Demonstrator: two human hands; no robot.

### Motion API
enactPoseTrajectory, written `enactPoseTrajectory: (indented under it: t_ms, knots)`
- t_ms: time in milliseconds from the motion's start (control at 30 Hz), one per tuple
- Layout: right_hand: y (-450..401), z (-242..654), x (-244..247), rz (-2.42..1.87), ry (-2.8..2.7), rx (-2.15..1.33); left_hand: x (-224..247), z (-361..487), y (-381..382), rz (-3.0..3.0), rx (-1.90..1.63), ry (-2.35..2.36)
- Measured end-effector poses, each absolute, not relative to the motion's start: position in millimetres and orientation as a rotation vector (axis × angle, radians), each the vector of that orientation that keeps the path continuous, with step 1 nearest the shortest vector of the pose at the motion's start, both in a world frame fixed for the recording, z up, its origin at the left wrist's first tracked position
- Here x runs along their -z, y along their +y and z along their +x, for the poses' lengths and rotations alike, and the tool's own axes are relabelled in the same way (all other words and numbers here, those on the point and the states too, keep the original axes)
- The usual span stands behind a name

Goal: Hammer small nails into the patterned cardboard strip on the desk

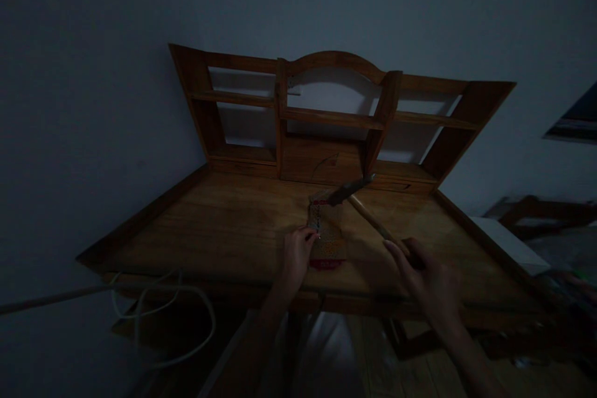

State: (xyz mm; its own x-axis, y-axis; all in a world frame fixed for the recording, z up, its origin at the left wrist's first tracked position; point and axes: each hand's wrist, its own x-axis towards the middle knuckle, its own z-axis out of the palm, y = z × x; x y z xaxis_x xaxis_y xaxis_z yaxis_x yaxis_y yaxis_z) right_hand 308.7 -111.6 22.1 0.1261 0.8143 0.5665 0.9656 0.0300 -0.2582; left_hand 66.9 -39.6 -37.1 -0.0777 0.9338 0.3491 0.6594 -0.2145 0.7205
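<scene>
My right hand is wrapped round the wooden handle of a hammer. The dark metal head of the hammer is raised over the far end of a patterned board with red bands, which lies on the wooden desk. At the left edge of this board, my left hand pinches with thumb and forefinger; whatever sits between the fingertips is too small and dark to name.
A wooden shelf unit stands along the back of the desk. A pale cable loops off the desk's front left. At the right are a white surface and a wooden chair back.
</scene>
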Motion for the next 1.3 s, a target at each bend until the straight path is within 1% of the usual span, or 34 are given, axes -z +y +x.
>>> enactPoseTrajectory:
  t_ms: [133,267,367,533,667,767,833,967,1033,1167,1300]
  knots:
    - [-109,314,-32,-1.792,-1.562,0.163,42,60,-45,1.784,-1.243,1.702]
    - [-104,325,-25,-1.771,-1.476,0.143,45,52,-56,1.879,-1.357,1.591]
    - [-98,333,-10,-1.788,-1.494,0.089,45,51,-64,2.09,-1.271,1.535]
    - [-88,338,13,-1.9,-1.5,0.031,47,52,-69,2.321,-1.091,1.633]
    - [-86,338,19,-1.929,-1.537,0.026,47,52,-67,2.374,-1.069,1.654]
    - [-87,338,14,-1.946,-1.561,0.018,46,52,-67,2.347,-1.119,1.654]
    - [-91,337,6,-1.951,-1.612,0.08,47,52,-68,2.297,-1.18,1.681]
    - [-103,332,-13,-1.984,-1.821,0.448,54,51,-71,2.194,-1.247,1.774]
    - [-109,326,-20,-1.939,-1.931,0.565,58,50,-73,2.176,-1.246,1.796]
    - [-114,309,-29,-1.864,-2.022,0.55,61,48,-76,2.191,-1.169,1.823]
    - [-112,299,-35,-1.834,-1.953,0.553,60,47,-75,2.256,-1.098,1.833]
